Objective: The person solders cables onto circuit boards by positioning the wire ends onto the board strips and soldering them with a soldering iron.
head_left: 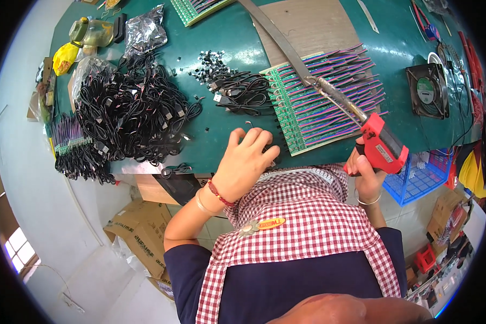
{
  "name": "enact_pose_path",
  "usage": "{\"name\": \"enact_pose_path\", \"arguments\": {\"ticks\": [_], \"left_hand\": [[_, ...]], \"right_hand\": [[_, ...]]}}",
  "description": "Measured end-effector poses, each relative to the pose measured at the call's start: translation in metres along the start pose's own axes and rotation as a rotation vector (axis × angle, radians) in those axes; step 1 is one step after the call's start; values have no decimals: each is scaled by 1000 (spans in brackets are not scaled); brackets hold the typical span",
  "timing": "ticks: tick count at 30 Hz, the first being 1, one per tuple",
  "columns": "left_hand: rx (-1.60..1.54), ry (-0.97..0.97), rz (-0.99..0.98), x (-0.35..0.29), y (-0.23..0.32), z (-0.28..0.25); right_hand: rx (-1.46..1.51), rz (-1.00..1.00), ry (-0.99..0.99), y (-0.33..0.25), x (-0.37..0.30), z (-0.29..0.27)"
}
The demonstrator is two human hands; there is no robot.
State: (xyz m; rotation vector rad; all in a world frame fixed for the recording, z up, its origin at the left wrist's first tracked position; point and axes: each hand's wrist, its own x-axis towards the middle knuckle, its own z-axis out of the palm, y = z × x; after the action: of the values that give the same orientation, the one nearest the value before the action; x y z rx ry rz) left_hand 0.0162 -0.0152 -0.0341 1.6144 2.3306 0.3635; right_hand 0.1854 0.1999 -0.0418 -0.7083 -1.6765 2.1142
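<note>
My right hand grips the red handle of a soldering gun at the table's front edge. Its metal barrel points up and left over a green circuit board panel. Rows of pink, blue and black wires run rightward from the panel. My left hand is at the table edge, left of the panel's near corner. Its fingers are curled, and a dark bit shows by the fingertips; what they hold is hidden. Beyond that hand lies a small bunch of black USB cables.
A long metal bar crosses a brown board and ends over the panel. A large heap of black cables covers the left side, with small black connectors nearby. On the right stand a fan and, lower, a blue crate.
</note>
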Motion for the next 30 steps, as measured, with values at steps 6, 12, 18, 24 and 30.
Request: {"name": "enact_pose_path", "arguments": {"ticks": [6,12,18,24,30], "left_hand": [[-572,291,-9,-1,-22,15],[-2157,507,22,29,-1,-15],[-2358,816,-16,44,13,-4],[-2324,786,-24,37,21,-1],[-2185,802,19,31,24,0]], "right_hand": [[176,-29,2,-19,7,20],[161,12,47,-29,15,62],[100,-66,-85,-15,20,79],[-35,-41,-49,-20,18,82],[-121,39,-49,-27,19,86]]}}
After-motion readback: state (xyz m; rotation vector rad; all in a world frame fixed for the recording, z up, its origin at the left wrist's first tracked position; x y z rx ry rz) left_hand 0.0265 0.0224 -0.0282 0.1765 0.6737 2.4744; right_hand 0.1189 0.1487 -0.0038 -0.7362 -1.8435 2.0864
